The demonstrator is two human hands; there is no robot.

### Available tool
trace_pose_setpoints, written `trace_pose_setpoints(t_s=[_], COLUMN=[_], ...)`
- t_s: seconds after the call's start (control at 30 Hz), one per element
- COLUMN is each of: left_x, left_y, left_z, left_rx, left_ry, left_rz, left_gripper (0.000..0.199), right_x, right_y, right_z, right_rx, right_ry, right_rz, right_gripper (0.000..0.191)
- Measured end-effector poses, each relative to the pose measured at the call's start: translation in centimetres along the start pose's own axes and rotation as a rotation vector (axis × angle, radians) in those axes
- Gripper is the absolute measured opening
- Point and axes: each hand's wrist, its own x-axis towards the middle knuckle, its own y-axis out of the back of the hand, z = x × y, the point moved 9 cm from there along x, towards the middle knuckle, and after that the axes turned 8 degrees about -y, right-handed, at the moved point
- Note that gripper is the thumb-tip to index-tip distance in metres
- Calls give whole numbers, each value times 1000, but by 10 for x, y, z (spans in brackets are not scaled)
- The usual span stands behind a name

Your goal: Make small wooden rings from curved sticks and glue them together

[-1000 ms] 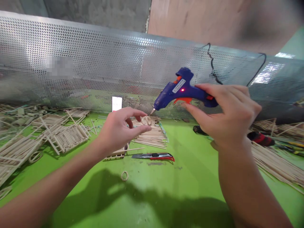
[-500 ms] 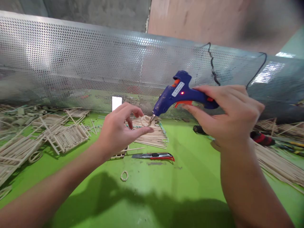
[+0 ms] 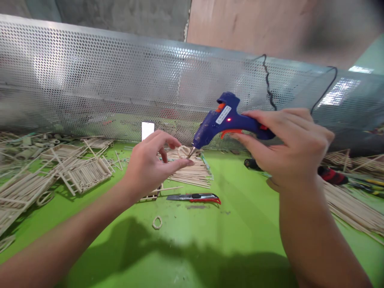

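Between the thumb and fingers of my left hand (image 3: 156, 158) is a small ring of wooden stick pieces (image 3: 183, 151). My right hand (image 3: 292, 146) grips the handle of a blue hot glue gun (image 3: 220, 118), its thumb near the orange trigger and its red light lit. The gun tilts down to the left, with its metal nozzle at the ring's lower right side; whether it touches is too small to tell. Another stick ring (image 3: 157, 223) lies on the green table (image 3: 234, 236). Above it rests a utility knife (image 3: 195, 197) with a red-edged handle, blade pointing left.
Thin sticks (image 3: 195, 174) lie in a bundle behind the knife. Stick frames (image 3: 88, 174) and bamboo pieces (image 3: 30, 148) crowd the left. A lit phone (image 3: 147, 130) leans near the perforated metal panel (image 3: 120, 76). More sticks (image 3: 354, 208) and tools (image 3: 333, 175) lie right; a black cord (image 3: 268, 80) hangs behind.
The glue gun has tipped slightly downward, its nozzle shifting a little lower along the ring. My left hand has barely moved. Items on the table stay in place.
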Motion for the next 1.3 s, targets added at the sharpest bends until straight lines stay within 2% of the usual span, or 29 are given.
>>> trace_pose_setpoints(t_s=[0.43, 0.63, 0.8, 0.93, 1.1, 1.3], left_x=[-3, -4, -7, -9, -10, -9], left_y=[2, 2, 6, 7, 7, 6], left_z=[3, 3, 1, 0, 0, 1], left_rx=[-19, -22, -49, -136, -246, -195], left_ry=[-46, -87, -111, -81, -29, -63], left_rz=[14, 31, 55, 81, 119, 129], left_gripper=[29, 31, 32, 32, 30, 30], right_x=[0, 0, -5, -7, -4, -2], right_y=[1, 2, 3, 1, -1, 3], right_z=[-1, -6, 19, 30, 15, 4], right_rx=[-8, 16, 11, -7, 5, 9], right_ry=[3, -5, -110, -143, -108, -78], right_rz=[14, 35, 114, 131, 86, 76], right_gripper=[34, 42, 55, 55, 53, 53])
